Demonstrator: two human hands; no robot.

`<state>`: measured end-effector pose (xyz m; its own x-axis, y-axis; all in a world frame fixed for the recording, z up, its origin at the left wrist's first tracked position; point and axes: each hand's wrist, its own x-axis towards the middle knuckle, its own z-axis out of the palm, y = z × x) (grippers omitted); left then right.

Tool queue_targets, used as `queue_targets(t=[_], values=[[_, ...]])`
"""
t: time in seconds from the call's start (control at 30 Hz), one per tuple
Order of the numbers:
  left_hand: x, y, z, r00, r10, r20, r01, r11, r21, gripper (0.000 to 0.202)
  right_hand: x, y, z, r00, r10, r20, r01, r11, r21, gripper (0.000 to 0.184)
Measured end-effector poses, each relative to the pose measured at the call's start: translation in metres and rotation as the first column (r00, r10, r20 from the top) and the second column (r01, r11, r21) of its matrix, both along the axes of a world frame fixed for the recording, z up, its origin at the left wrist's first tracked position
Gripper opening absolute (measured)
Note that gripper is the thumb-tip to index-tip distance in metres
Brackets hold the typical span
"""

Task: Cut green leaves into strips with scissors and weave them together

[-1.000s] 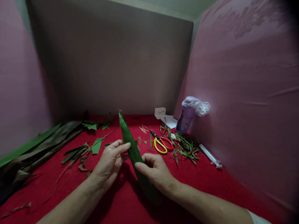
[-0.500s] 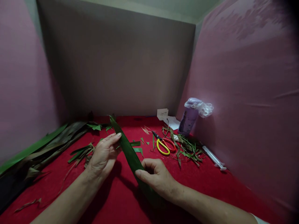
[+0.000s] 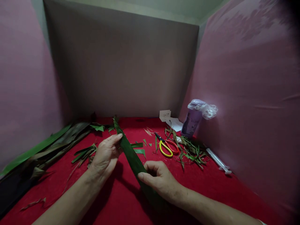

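The lower end of the green leaf (image 3: 128, 153) faded into dark shadow below the right hand (image 3: 161, 181), so its tip could not be made out. Slanting above the red bench (image 3: 131, 200), the leaf was pinched near its upper end by the left hand (image 3: 104, 155) and lower down by the right, each thumb on the near face; most of the gripping fingers were hidden behind it. It also partly covered two cut green strips (image 3: 140, 152). A dark object (image 3: 11, 195) ran out of view at the left edge, and only a sliver of sleeve (image 3: 262, 222) showed. Writing on the one folded card (image 3: 165, 115) was too small to read, and a white wad (image 3: 179, 139) was unclear.

There were one pair of scissors (image 3: 164, 141), one purple cup (image 3: 191, 123) topped with clear plastic (image 3: 209, 111), one syringe (image 3: 217, 160) and one white sheet (image 3: 175, 124). The thin sticks (image 3: 148, 131) overlapped too much to count, as did the plant trimmings (image 3: 193, 150) right of the scissors and the long leaves (image 3: 47, 145) at far left.
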<state>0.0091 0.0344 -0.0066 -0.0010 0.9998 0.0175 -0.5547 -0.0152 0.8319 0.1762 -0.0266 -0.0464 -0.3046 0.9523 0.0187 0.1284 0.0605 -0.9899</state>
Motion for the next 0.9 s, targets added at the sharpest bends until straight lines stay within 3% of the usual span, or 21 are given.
queue_targets(t=[0.33,0.47,0.6,0.9], values=[[0.002,-0.002,0.004,0.999,0.026,0.036,-0.026,1.000,0.008,0.005,-0.002,-0.001,0.001,1.000,-0.001,-0.009,0.000,1.000,-0.025,0.019],[0.002,-0.001,0.005,0.998,0.042,0.045,-0.040,0.998,-0.041,0.008,0.000,-0.001,0.002,1.000,0.001,0.003,-0.001,1.000,0.005,0.020],[0.001,0.000,0.003,0.997,0.067,0.044,-0.062,0.992,-0.111,0.010,0.001,0.002,-0.002,1.000,0.013,-0.023,-0.014,0.999,-0.050,0.020],[0.005,-0.003,0.003,1.000,-0.008,0.026,0.011,0.993,-0.116,0.008,0.001,0.005,-0.006,0.991,0.014,-0.135,-0.030,0.993,-0.115,0.025]])
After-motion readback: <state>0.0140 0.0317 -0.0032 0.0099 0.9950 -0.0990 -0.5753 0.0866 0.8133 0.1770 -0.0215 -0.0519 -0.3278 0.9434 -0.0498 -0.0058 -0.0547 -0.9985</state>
